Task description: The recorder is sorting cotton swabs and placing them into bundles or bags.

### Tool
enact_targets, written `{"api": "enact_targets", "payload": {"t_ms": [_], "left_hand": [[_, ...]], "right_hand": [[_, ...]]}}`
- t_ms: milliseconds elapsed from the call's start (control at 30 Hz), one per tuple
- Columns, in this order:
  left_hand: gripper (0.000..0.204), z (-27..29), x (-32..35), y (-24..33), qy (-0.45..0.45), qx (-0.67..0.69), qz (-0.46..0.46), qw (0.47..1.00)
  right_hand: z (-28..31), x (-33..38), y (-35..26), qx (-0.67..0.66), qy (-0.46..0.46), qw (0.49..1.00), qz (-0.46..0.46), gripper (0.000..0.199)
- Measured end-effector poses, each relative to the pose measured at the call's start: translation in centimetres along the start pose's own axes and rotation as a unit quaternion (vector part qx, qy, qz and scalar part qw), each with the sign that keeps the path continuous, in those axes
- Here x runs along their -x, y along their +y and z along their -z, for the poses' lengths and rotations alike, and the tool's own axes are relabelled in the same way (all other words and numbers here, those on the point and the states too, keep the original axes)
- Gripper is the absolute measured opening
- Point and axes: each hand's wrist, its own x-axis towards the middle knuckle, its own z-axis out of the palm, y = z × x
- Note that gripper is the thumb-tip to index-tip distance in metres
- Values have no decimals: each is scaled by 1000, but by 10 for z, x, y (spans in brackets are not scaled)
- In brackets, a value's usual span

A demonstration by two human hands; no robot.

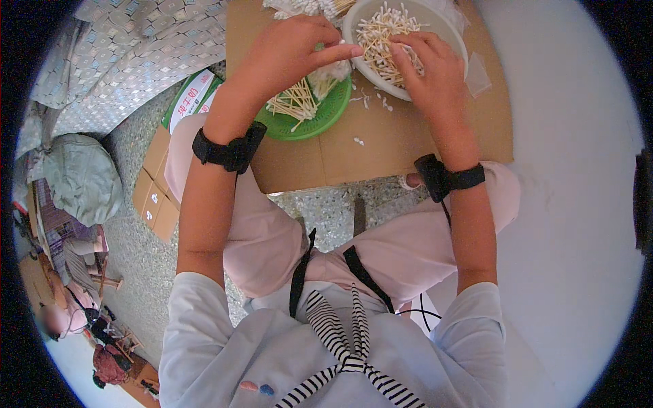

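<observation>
A pale round bowl (461, 49) full of loose cotton swabs (386, 42) stands at the far right of the cardboard-covered surface. My right hand (435, 71) reaches over its right side, fingers bent down among the swabs, thumb apart from them. By the bowl's left rim is my left hand (296, 51), its thumb stretched out and fingers curled away from it; the fingertips are partly hidden. Beneath that hand sits a green plastic basket (309, 130). It contains wooden-stick swabs (294, 102) and a clear plastic bag (329, 78) with more swabs in it.
More white-tipped swabs (309, 7) lie at the far edge. Cotton scraps (367, 98) and a clear plastic bag (478, 75) lie on the cardboard (381, 149). A white wall (571, 170) stands to my right. On the left floor are cartons (155, 180) and a grey-green sack (81, 177); another person sits beyond.
</observation>
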Motion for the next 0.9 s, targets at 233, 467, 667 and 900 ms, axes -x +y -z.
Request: {"api": "enact_targets", "payload": {"t_ms": [233, 467, 667, 900], "left_hand": [[27, 2, -3, -3, 41, 47, 19, 998], [22, 17, -11, 18, 115, 261, 54, 957], [23, 5, -9, 12, 170, 223, 25, 960], [25, -3, -7, 7, 119, 317, 53, 939]], "right_hand": [[-16, 6, -34, -40, 6, 989, 141, 60], [-18, 13, -41, 1, -13, 998, 66, 89], [-5, 10, -51, -222, -33, 970, -90, 62], [-3, 12, -47, -412, 27, 897, -160, 46]]}}
